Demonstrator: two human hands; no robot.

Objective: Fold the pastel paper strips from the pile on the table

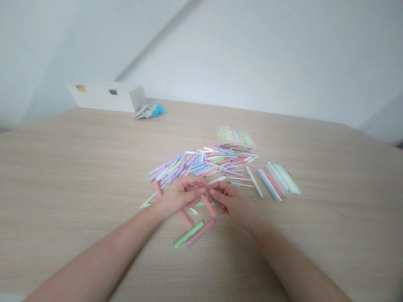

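Note:
My left hand (184, 193) and my right hand (228, 201) meet over the table, thumbs and fingertips pinched together. Whatever is between them is small, blurred and mostly hidden by the fingers. Close below the fingertips is a pink pen piece (208, 205); I cannot tell whether it touches them. Nearer to me lie a green pen piece (189, 235) and a darker pink pen piece (200, 233), side by side. Another pink piece (185, 218) shows by my left wrist. Behind my hands spreads a loose heap of pastel pen parts (198, 163), with thin white sticks among them.
On the right, several pastel pens (278, 180) lie in a slanted row, with a single white pen (254, 181) beside them. A stack of green and pink packets (236, 137) sits behind the heap. Farther back left are a white box (103, 97) and grey-and-blue gloves (151, 110).

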